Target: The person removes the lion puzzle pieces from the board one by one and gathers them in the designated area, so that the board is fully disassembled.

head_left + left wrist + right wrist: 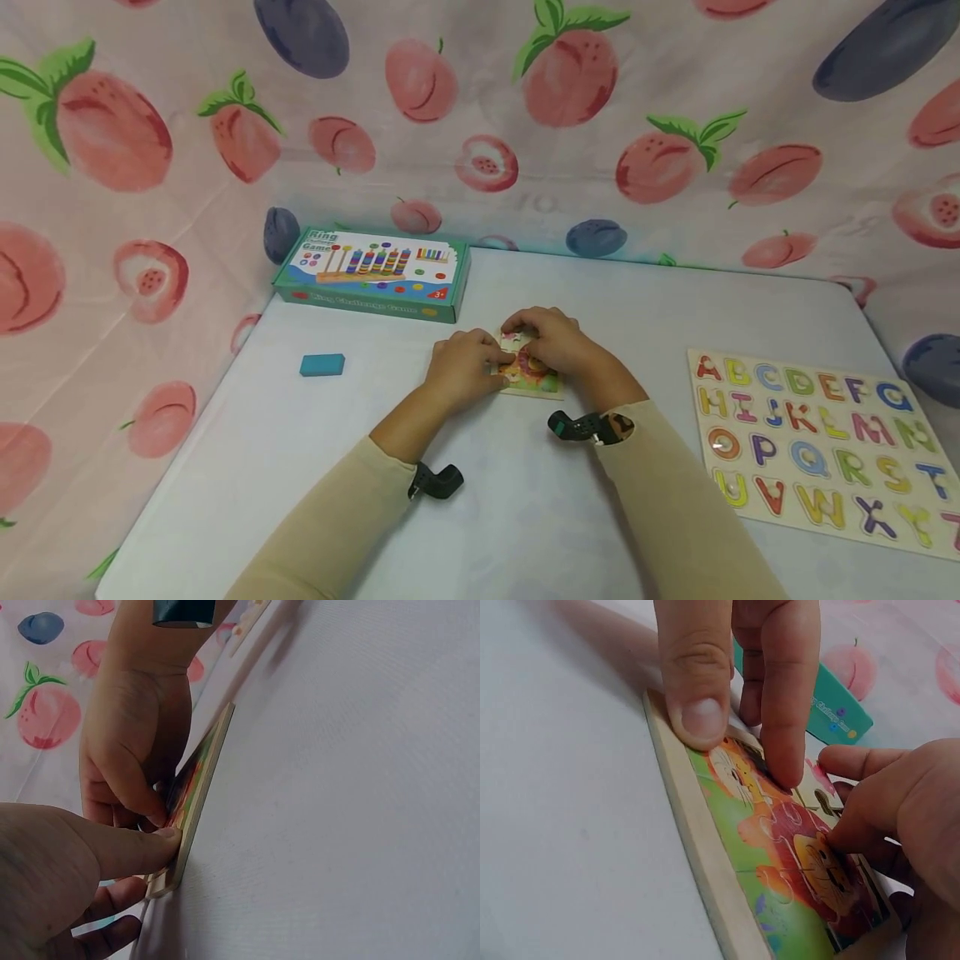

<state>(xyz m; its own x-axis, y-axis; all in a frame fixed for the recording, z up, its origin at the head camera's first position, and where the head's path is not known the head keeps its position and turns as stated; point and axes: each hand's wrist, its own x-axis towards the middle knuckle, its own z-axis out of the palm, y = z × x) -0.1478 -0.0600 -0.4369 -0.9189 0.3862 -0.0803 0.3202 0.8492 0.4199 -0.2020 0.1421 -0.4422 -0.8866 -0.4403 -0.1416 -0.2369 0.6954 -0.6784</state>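
Note:
A small wooden jigsaw puzzle [543, 383] with a lion picture and a pale frame is between my two hands. My left hand [463, 367] grips its left end. In the right wrist view the left thumb [703, 720] presses the near frame and a fingertip touches the picture. From the far right side my right hand [558, 340] holds the puzzle [791, 847], its thumb on the lion and another finger at the far edge. In the left wrist view both hands meet at the puzzle's edge [206, 776]; some fingertips are hidden behind it.
A green ring game box [371, 275] lies at the back left. A blue block [322, 365] is in front of it. On the right lies a wooden alphabet board [750, 454] with coloured letters. A fruit-print cloth [435, 183] hangs behind the white table [247, 467].

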